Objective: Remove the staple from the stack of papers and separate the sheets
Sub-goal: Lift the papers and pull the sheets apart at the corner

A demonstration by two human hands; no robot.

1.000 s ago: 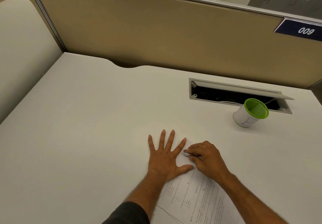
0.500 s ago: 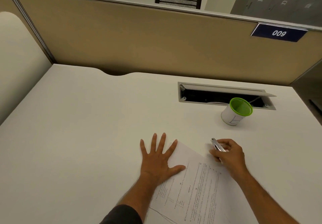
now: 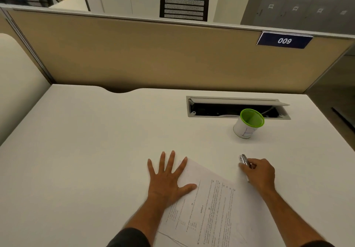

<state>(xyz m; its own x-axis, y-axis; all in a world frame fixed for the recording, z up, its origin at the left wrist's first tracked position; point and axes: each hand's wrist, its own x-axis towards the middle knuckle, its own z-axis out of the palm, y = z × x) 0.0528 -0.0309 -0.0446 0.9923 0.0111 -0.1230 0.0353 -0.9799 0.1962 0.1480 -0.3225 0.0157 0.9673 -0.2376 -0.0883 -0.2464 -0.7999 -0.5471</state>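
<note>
A stack of printed papers [image 3: 213, 204] lies at an angle on the white desk [image 3: 96, 150], its far corner pointing away from me. My left hand [image 3: 167, 177] rests flat with fingers spread, pressing on the left edge of the stack. My right hand [image 3: 259, 173] is to the right of the papers, off the stack, closed around a small metal staple remover [image 3: 244, 160] whose tip sticks out past my fingers. The staple itself is too small to make out.
A white cup with a green rim [image 3: 247, 123] stands at the back right, in front of an open cable tray [image 3: 236, 108] set into the desk. A beige partition [image 3: 153, 54] bearing a "009" tag closes off the far side.
My right hand has pulled away from the top corner of the papers and moved right with the staple remover. The left hand has stayed flat on the stack. The view has tilted upward.
</note>
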